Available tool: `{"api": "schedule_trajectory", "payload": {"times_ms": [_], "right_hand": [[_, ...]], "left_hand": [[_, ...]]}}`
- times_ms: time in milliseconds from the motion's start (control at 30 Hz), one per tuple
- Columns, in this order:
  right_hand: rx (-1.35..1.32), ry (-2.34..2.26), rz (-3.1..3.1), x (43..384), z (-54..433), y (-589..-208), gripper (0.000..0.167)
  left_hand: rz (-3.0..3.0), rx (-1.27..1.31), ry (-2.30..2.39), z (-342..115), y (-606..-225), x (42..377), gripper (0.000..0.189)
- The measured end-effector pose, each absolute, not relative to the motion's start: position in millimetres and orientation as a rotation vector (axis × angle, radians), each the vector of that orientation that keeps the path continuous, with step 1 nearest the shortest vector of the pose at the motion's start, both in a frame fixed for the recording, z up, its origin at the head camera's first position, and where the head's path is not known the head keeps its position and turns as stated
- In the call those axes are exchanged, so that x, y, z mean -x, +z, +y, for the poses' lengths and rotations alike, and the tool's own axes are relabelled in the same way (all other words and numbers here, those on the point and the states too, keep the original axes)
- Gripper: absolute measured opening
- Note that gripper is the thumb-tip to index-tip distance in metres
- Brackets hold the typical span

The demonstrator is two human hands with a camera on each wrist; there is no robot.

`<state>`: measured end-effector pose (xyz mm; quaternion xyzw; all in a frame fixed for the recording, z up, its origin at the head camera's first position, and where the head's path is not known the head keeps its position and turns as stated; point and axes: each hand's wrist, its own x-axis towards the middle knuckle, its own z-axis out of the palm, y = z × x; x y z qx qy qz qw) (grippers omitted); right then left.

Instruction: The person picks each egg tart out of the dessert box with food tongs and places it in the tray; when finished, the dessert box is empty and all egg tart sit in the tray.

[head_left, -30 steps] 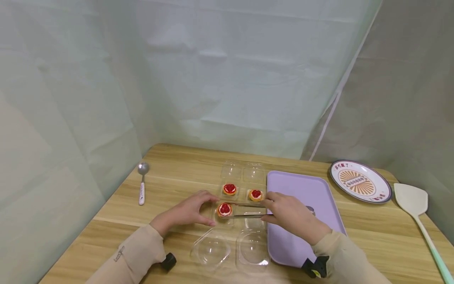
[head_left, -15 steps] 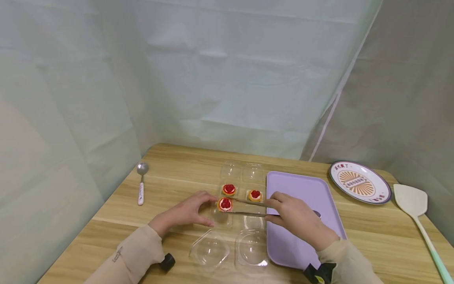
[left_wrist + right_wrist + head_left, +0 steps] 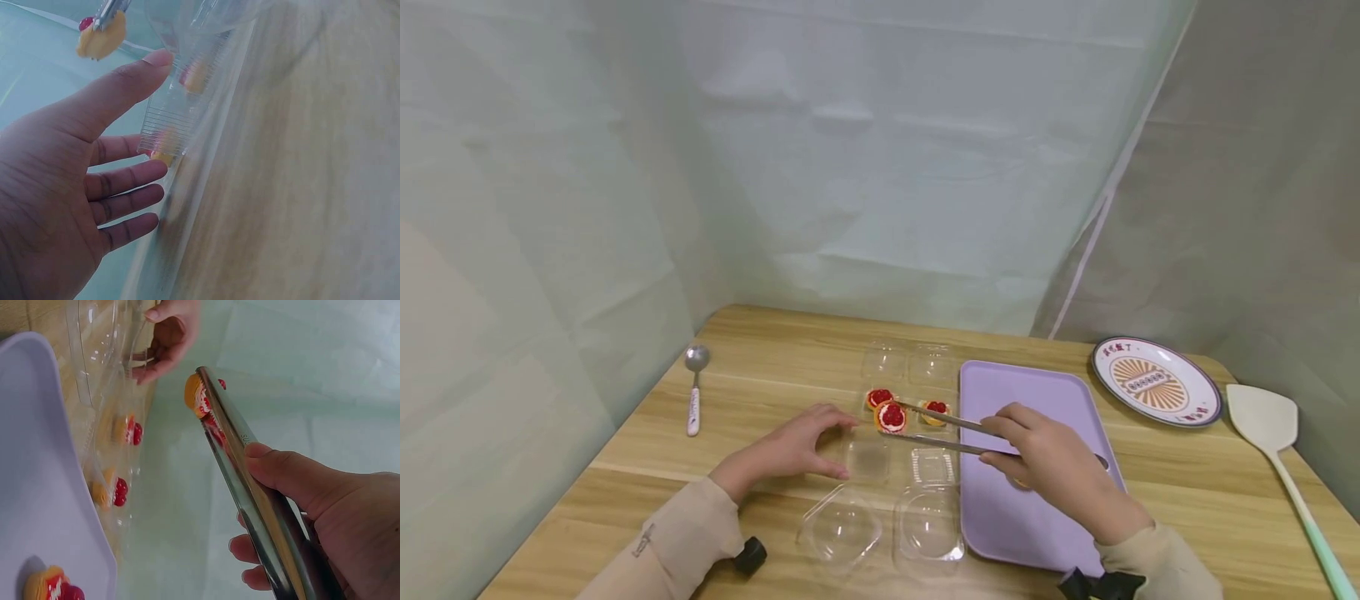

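My right hand point(image 3: 1052, 458) grips metal tongs point(image 3: 240, 459), which pinch a small red-topped tart point(image 3: 891, 417). The right wrist view has this tart raised at the tong tips, apart from the packaging. My left hand point(image 3: 793, 446) stays at the left side of a clear plastic container point(image 3: 868, 462), thumb and fingers spread and fingertips right at its edge. Two more tarts sit in the container's middle row, one on the left point(image 3: 880, 397) and one on the right point(image 3: 936, 412). Another tart point(image 3: 53, 586) lies on the purple tray, mostly hidden by my right hand in the head view.
The purple tray point(image 3: 1030, 387) stands right of the container, whose domed lids point(image 3: 842, 529) lie open toward me. Farther right are a patterned plate point(image 3: 1150, 379) and a white spatula point(image 3: 1266, 421) with a green handle end. A spoon point(image 3: 694, 392) lies at the left.
My right hand has moved right and the tongs have lifted the tart out of the container's front-left compartment, up and to the right. My left hand has stayed nearly in place.
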<state>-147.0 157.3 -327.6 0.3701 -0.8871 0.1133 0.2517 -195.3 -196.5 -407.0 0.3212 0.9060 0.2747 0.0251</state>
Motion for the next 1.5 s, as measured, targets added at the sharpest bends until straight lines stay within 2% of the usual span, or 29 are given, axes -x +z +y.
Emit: {"api": "schedule_trajectory", "payload": {"times_ms": [367, 1500], "right_hand": [[-0.966, 0.318, -2.353, 139.7, 179.1, -328.6, 0.039], [-0.811, 0.335, -2.397, 118.6, 226.0, -345.5, 0.033]], "left_hand": [[2.792, -0.984, 0.856, -196.6, -404.3, 193.2, 0.069], [2.796, -0.964, 0.845, -194.9, -403.5, 192.1, 0.070]]}}
